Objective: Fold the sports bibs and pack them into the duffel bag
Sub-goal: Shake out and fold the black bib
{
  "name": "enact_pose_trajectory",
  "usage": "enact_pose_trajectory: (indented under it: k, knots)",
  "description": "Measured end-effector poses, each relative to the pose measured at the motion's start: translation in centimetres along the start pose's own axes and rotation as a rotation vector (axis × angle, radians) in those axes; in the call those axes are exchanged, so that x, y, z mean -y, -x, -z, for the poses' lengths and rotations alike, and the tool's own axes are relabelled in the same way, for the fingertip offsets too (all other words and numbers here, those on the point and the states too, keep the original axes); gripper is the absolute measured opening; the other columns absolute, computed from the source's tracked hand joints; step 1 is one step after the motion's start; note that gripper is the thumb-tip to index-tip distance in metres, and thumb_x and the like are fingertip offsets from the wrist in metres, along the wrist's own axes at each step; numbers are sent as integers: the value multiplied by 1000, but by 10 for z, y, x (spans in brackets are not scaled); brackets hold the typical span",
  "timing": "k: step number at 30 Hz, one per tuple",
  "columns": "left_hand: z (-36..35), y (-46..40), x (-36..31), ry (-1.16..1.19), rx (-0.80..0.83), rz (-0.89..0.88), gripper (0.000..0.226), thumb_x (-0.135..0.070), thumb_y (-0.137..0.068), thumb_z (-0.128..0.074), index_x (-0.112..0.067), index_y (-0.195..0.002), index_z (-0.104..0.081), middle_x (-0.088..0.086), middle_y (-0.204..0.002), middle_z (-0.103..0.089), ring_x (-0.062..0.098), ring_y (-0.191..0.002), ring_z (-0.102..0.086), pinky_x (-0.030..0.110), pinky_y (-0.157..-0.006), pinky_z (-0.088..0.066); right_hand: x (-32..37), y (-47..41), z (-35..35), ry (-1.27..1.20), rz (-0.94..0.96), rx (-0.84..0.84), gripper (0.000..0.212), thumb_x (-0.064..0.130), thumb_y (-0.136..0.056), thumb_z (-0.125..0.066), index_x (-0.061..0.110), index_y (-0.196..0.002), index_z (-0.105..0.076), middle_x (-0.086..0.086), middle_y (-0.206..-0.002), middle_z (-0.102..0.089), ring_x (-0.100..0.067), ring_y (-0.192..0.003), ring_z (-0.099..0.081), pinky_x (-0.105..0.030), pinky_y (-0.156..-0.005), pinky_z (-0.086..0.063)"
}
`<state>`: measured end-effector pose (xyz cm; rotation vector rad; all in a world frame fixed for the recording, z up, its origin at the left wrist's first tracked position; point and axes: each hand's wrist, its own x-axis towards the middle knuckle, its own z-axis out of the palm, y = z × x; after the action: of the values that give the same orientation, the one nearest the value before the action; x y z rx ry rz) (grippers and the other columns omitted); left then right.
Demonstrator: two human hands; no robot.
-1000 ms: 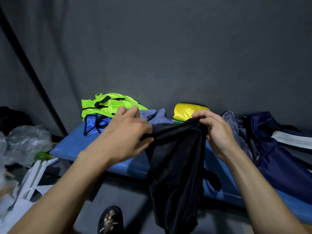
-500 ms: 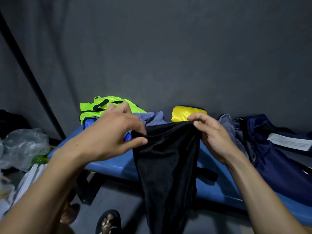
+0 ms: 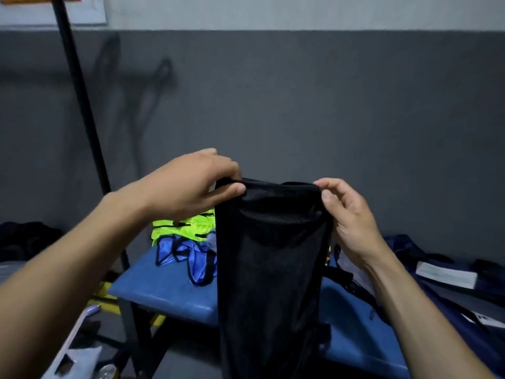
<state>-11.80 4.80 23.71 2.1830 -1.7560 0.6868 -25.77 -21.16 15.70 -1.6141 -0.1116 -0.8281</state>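
Observation:
A black mesh bib (image 3: 270, 263) hangs straight down in front of me, held up by its top edge. My left hand (image 3: 191, 184) pinches the top left corner and my right hand (image 3: 347, 214) pinches the top right corner. Behind it a neon green bib (image 3: 183, 228) and a blue bib with black trim (image 3: 185, 255) lie in a heap on the blue bench (image 3: 164, 291). The navy duffel bag (image 3: 448, 291) lies on the bench at the right, with a white paper (image 3: 445, 274) on it.
A black pole (image 3: 79, 91) leans against the grey wall on the left. Dark clothing (image 3: 24, 236) sits at the far left. White and yellow clutter (image 3: 82, 337) lies on the floor below the bench's left end.
Both hands have raised the black bib higher and spread its top edge wider, so it hangs flat. The view has tilted up, and the yellow item behind the bib is now hidden.

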Motion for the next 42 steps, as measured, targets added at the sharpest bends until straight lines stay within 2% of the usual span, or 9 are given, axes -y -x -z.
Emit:
enact_pose_trajectory:
  k: [6, 13, 16, 18, 23, 30, 33, 38, 42]
  knots:
    - [55, -4, -5, 195, -13, 59, 38, -40, -105, -47, -16, -75, -47, -7, -63, -37, 9, -59, -35, 21, -55, -30, 44, -1, 0, 68, 68, 0, 17, 25, -94, -64, 18, -110, -68, -9, -100, -65, -25, -95, -58, -39, -89, -49]
    - [71, 10, -18, 155, -101, 61, 25, -35, -103, -53, -20, -84, -59, -8, -64, -49, 8, -61, -45, 20, -58, -34, 64, 17, -15, -205, 12, -101, 15, 5, -103, -52, 11, -107, -65, -5, -85, -69, -13, -76, -67, -24, -69, -57]
    - [70, 14, -27, -12, -109, 104, 17, -37, -103, -53, -23, -105, -63, -13, -78, -59, 16, -78, -61, 30, -68, -42, 74, 23, -21, -172, 15, -94, 15, 6, -104, -51, 11, -109, -64, -3, -86, -70, -12, -76, -67, -23, -67, -57]
    - [68, 12, -37, -251, -31, 209, 27, -45, -104, -44, -27, -122, -56, -8, -108, -67, 31, -104, -64, 36, -75, -46, 80, 25, -20, -12, 71, -68, 14, 7, -103, -53, 11, -110, -64, 0, -85, -70, -10, -78, -66, -23, -70, -55]
    - [71, 3, -59, -598, 89, 159, 33, -46, -108, -29, -22, -110, -51, 1, -120, -60, 33, -112, -61, 35, -71, -38, 95, 28, -12, 296, 182, -19, 22, 6, -101, -58, 3, -123, -64, -10, -109, -71, -9, -97, -64, -17, -87, -52]
    - [84, -5, -63, -385, -34, 103, 32, -43, -105, -40, -14, -106, -53, 7, -112, -48, 30, -102, -43, 43, -80, -43, 94, 32, 6, 506, 121, 28, 24, 7, -103, -56, 12, -124, -66, -2, -116, -72, 4, -101, -65, -12, -86, -49]
    - [92, -13, -69, -114, 120, 171, 31, -38, -107, -41, -13, -90, -49, 2, -81, -53, 30, -83, -50, 37, -73, -37, 91, 30, 2, 547, 103, 8, 22, 4, -103, -54, 13, -119, -66, 3, -104, -70, 15, -85, -62, -6, -76, -46]
    - [92, -16, -65, -110, 276, 155, 32, -37, -104, -51, -10, -97, -66, 3, -83, -64, 25, -79, -61, 30, -69, -43, 87, 23, 1, 608, 78, -60, 19, 9, -101, -57, 20, -110, -70, 7, -93, -71, 7, -78, -63, -10, -71, -47]
    - [88, -11, -59, 501, 358, 178, 23, -30, -93, -69, -8, -91, -72, 3, -79, -69, 10, -74, -62, 32, -75, -56, 81, 13, 1, 770, 28, -87, 15, 19, -99, -63, 23, -110, -73, 9, -91, -71, -7, -82, -63, -25, -76, -49]
